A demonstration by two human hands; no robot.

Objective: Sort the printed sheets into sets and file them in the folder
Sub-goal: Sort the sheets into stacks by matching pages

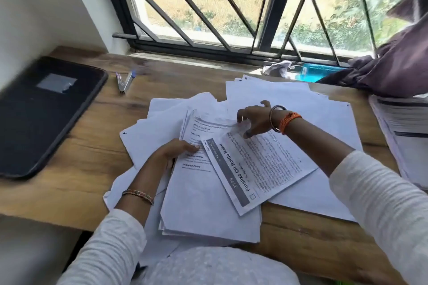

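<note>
Right hand (253, 120): mine, fingers curled down, fingertips pinching the far edge of the titled sheet (259, 166), headed "Finalize Oil Bottle Refill", which lies askew across the pile.

Left hand (176, 151): mine, fingers laid fairly straight and relaxed on the near stack (208, 203), pressing it flat at its left edge; nothing gripped.

Printed sheets, loose (301, 104): fanned blank side up over the wooden desk (76, 164), behind and to the right of the near stack, some overlapping it.

Folder (39, 111): dark, closed, flat on the desk well to the left, apart from all paper. Filing not yet begun, by my judgement.

Pens (124, 82): two, between folder and papers.

Further stack (403, 127): at the right edge, partly under a dark cloth (398, 69).

Step in hand, as I judge it: lifting the titled sheet to place it with its set. To do it well: peel only the top leaf, keep my left palm weighting the stack so nothing slides, read the heading before assigning, square the edges after.
</note>
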